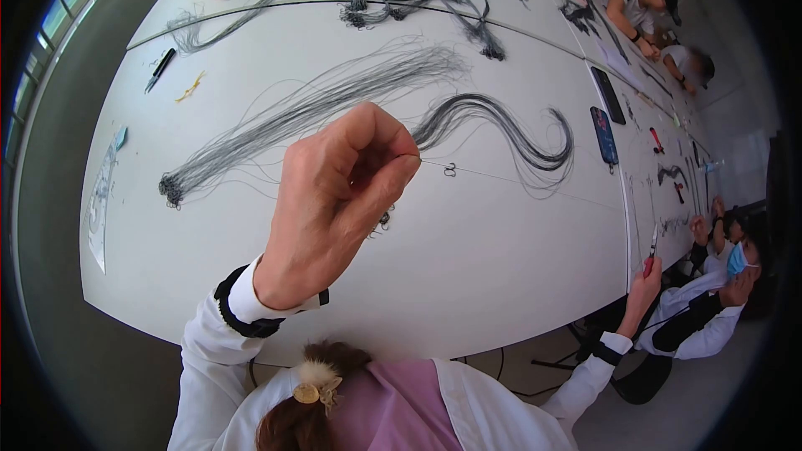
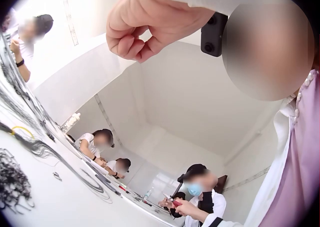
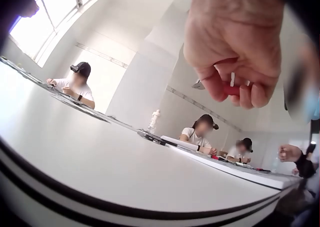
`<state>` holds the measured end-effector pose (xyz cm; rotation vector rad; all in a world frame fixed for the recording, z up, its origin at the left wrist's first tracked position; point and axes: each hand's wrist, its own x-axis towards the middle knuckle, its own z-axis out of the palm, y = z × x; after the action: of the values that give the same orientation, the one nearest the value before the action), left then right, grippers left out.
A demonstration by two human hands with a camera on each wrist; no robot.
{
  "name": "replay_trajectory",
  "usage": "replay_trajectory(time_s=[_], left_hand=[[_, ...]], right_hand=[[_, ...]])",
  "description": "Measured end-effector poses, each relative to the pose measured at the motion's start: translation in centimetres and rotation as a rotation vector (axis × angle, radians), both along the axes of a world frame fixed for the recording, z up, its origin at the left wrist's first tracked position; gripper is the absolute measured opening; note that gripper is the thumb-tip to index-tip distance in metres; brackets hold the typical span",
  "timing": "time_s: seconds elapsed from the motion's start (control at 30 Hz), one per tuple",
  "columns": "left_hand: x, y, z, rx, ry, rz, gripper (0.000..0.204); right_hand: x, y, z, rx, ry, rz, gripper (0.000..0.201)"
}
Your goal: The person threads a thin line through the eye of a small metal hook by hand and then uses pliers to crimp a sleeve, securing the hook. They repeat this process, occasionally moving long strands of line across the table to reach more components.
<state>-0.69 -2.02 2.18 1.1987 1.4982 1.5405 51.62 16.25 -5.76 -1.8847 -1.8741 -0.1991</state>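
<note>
My left hand is raised over the white table, thumb and forefinger pinching the end of a thin line. This line stretches right towards my right hand, which is held low past the table's front edge. The right fingers curl round a red-handled tool with a slim metal tip. Beneath the left hand lies a long bundle of dark fishing lines, hooks clustered at its left end. A second bundle curves to the right. One small loose hook lies between the hands; more hooks are partly hidden behind the left hand.
More line bundles lie across the back. At the left are a black slim tool, yellow strands and a clear plastic bag. Two phones lie at the right. A masked person sits close to my right hand.
</note>
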Motion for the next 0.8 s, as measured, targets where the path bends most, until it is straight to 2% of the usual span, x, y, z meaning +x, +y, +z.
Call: replay_trajectory(time_s=[0.1,0.17,0.2,0.27,0.3,0.33,0.4,0.47,0.53,0.6,0.67,0.8], left_hand=[[0.0,-0.1,0.2,0.006,-0.004,0.000,0.008],[0.1,-0.2,0.3,0.036,-0.003,0.037,0.007],[-0.1,-0.2,0.5,0.040,0.001,0.043,0.007],[-0.2,-0.1,0.6,0.106,0.161,0.075,0.006],[-0.2,-0.1,0.6,0.106,0.163,0.077,0.006],[0.0,-0.1,0.5,0.088,0.130,0.077,0.006],[0.3,0.0,0.4,0.063,0.100,0.057,0.006],[0.6,0.0,0.4,0.087,-0.064,0.035,0.006],[0.8,-0.2,0.6,0.067,-0.112,0.014,0.006],[0.9,-0.3,0.9,0.051,-0.161,0.002,0.006],[1.1,-0.4,1.1,-0.002,-0.334,-0.063,0.007],[1.2,-0.9,1.5,-0.023,-0.304,-0.072,0.008]], right_hand=[[-0.1,0.4,0.1,-0.033,-0.014,-0.008,0.036],[-0.1,0.8,0.0,-0.040,-0.145,-0.180,0.038],[-1.4,0.2,0.6,-0.037,-0.141,-0.174,0.038],[-3.5,-1.5,2.2,0.055,-0.049,-0.285,0.039],[-3.7,-2.0,2.3,0.121,-0.026,-0.126,0.039],[-4.4,-2.4,2.3,0.118,-0.022,-0.129,0.039],[-10.5,-5.2,4.3,0.079,0.231,0.273,0.037],[-16.2,-7.3,6.1,-0.113,0.293,0.461,0.037],[-20.3,-8.1,7.5,-0.328,0.207,0.578,0.038],[-23.4,-7.8,7.4,-0.356,0.111,0.732,0.040],[-25.4,-6.9,6.7,-0.332,0.027,0.803,0.041],[-28.1,-4.3,4.9,-0.321,-0.166,0.975,0.042]])
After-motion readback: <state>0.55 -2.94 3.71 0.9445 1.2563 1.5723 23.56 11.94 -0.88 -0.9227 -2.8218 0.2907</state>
